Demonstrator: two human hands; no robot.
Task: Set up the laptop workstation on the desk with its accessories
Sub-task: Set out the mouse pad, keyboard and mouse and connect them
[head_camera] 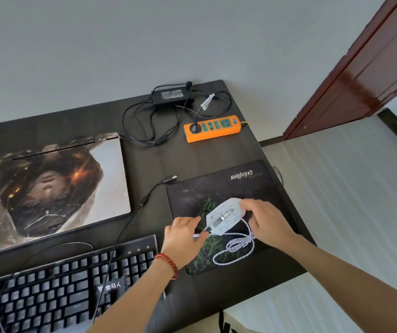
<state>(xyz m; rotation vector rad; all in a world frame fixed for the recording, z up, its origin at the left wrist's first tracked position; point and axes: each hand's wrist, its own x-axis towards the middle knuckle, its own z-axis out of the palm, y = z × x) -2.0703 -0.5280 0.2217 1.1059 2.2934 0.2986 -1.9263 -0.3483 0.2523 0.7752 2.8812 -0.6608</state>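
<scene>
The closed laptop [53, 188] is lying at the desk's [144, 150] left, with the keyboard [60, 289] in front of it. The left hand [183, 236] is pinching the white mouse cable [236, 248]. The right hand [267, 222] is grasping the white mouse [224, 216], which is sitting on the mouse pad [228, 186].

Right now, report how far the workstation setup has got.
Done: laptop, keyboard and mouse pad laid out; adapter plugged into power strip. In hand: both hands, left and right, on the mouse and its cable. Left: laptop closed, keyboard USB plug loose.
</scene>
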